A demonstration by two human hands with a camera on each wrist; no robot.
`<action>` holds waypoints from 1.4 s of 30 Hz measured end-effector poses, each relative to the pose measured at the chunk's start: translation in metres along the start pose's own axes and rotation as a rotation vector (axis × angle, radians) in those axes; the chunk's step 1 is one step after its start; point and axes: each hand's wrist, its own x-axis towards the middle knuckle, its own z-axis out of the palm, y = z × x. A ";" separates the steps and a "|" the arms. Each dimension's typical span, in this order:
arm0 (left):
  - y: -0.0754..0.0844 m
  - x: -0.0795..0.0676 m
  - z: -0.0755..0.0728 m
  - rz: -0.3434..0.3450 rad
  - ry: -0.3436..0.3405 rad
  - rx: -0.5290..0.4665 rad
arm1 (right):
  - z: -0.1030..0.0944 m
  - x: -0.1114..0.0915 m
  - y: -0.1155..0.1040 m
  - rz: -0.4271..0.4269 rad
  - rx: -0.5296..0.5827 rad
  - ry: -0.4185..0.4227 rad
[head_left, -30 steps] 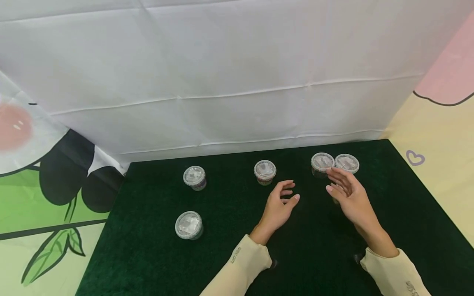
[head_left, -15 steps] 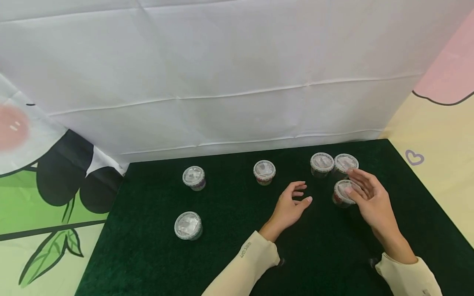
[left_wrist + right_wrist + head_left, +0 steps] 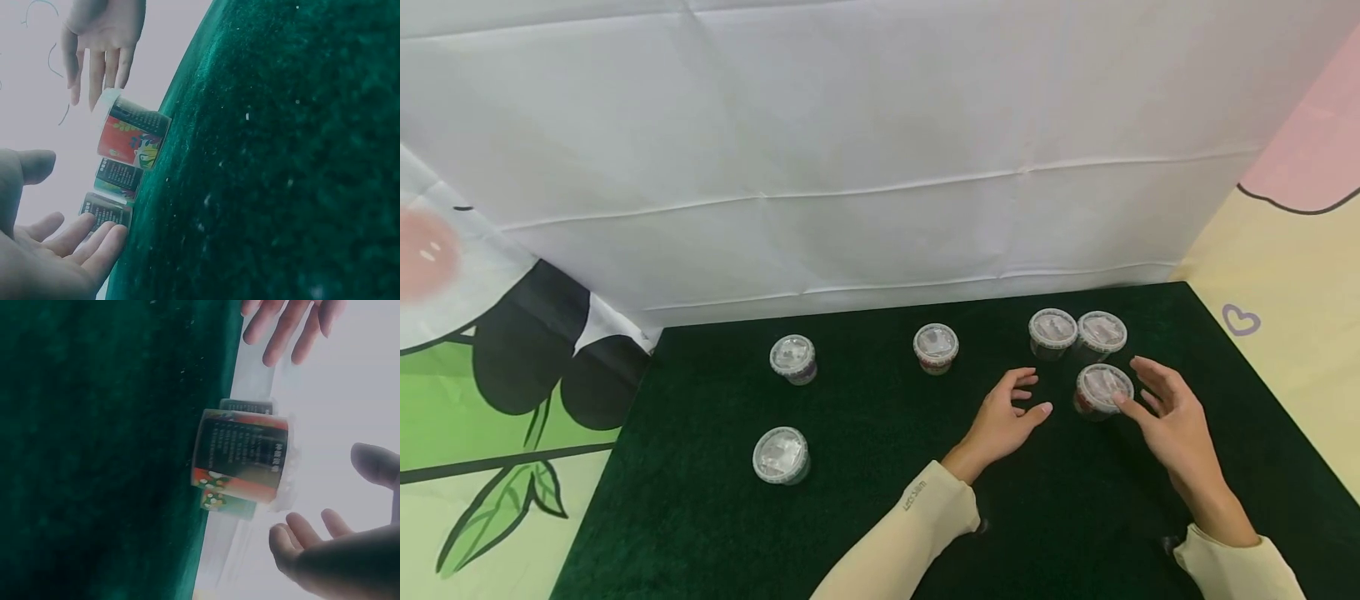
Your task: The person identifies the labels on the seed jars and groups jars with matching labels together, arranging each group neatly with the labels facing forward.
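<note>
A small lidded plastic tub [image 3: 1103,389] with a red-and-dark printed label stands upright on the green table in front of two similar tubs. My right hand [image 3: 1176,421] hovers at its right side, thumb over the lid's edge in the head view. Space shows between those fingers and the tub [image 3: 240,456] in the right wrist view. My left hand [image 3: 1003,417] is held to the left of the tub, fingers loosely bent with nothing in them. Behind, a tub [image 3: 1052,332] and another tub [image 3: 1101,333] stand side by side.
One tub [image 3: 936,347] stands at the back middle. Toward the left are a back tub [image 3: 793,358] and a nearer tub [image 3: 781,456]. A white cloth [image 3: 880,167] hangs along the table's [image 3: 685,533] back edge; printed cloths flank both sides.
Both hands have shifted right. The right hand has drawn off the red-labelled tub, which it mostly covered a second ago and which now shows almost fully. The other tubs have not moved.
</note>
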 end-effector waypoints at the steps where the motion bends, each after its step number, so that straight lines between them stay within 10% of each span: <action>1: 0.000 0.001 0.001 0.001 0.001 0.002 | 0.000 0.000 0.002 0.014 -0.005 -0.008; 27: 0.005 0.016 0.030 -0.041 -0.126 -0.002 | -0.002 0.001 0.012 0.202 -0.022 -0.224; 42: 0.009 0.018 0.037 -0.036 -0.235 -0.007 | 0.002 0.001 0.014 0.089 -0.059 -0.183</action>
